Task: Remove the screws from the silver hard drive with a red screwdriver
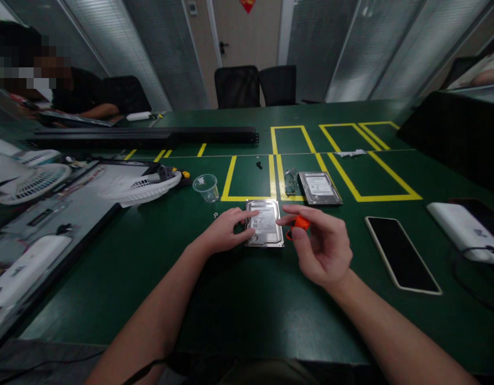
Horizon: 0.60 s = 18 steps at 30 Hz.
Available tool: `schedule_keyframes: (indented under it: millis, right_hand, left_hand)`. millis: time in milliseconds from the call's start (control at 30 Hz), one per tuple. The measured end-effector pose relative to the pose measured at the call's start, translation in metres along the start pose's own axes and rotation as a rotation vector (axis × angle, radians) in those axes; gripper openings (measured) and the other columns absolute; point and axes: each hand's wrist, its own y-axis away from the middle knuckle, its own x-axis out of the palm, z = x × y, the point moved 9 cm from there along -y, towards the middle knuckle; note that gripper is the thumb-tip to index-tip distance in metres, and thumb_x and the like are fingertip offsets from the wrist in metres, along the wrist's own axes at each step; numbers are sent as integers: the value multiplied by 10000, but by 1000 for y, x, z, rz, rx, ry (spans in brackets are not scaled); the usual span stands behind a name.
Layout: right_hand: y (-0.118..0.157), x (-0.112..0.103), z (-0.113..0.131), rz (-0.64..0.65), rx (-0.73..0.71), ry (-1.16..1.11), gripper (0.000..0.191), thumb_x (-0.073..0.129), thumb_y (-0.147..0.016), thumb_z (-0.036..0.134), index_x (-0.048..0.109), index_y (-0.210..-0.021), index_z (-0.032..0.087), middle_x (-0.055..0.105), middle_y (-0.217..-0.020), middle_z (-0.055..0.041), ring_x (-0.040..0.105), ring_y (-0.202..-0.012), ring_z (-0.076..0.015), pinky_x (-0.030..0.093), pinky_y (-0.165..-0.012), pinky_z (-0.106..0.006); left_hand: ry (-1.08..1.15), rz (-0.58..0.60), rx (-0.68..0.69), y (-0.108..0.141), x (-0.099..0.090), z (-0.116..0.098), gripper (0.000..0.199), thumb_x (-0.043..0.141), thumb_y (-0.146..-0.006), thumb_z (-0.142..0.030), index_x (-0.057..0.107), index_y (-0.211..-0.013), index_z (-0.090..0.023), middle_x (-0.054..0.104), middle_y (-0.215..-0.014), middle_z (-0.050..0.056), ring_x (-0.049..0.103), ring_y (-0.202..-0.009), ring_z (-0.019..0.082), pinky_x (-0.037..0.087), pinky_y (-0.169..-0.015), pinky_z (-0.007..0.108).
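A silver hard drive (267,227) with a white label lies flat on the green table in front of me. My left hand (226,230) reaches over its left edge, with thumb and forefinger apart and resting on the top. At the drive's right side, my right hand (321,243) is closed on a small orange-and-black screwdriver (301,222); most of its black part is hidden by the fingers. The forefinger points toward the drive's right edge. Behind my right hand lies a second hard drive (319,187).
A clear plastic cup (206,188) stands left of the drive, with tiny screws (215,215) nearby. A clear bag (290,183) lies beside the second drive. A phone (402,255) and white power bank (467,230) are right; white fan guards (143,186) sit left. A person (82,91) sits across.
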Motion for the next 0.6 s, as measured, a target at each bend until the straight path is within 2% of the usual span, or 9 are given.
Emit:
schedule_keyframes:
  millis: [167,333,600]
  right_hand:
    - [-6,0,8,38,-65,58,563,659,-969,41,644,-1495,242,778,-1345,-147,833,-1062,-270,716,-932,-492]
    - [-2,-3,3,44,-21,62,513,546,-1040,102,651,-1519,253,731,-1437,-151,794,-1198,-308,699,-980,-545]
    - [-1,-2,3,27,-6,57,525,519,-1043,49,656,-1506,255,725,-1434,-133,772,-1269,-290,684,-1024,-519]
  left_hand:
    - [12,17,-16,-1,2,3,600,638,-1069,-496,570,-1634,-307,626,-1177,85,604,-1035,245,488,-920,386]
    - [21,18,-18,-1,3,5,604,629,-1073,-505,567,-1638,-301,619,-1193,91,600,-1044,247,495,-931,394]
    - [21,27,-24,-1,2,3,604,626,-1070,-494,567,-1639,-296,620,-1184,89,597,-1043,248,485,-936,404]
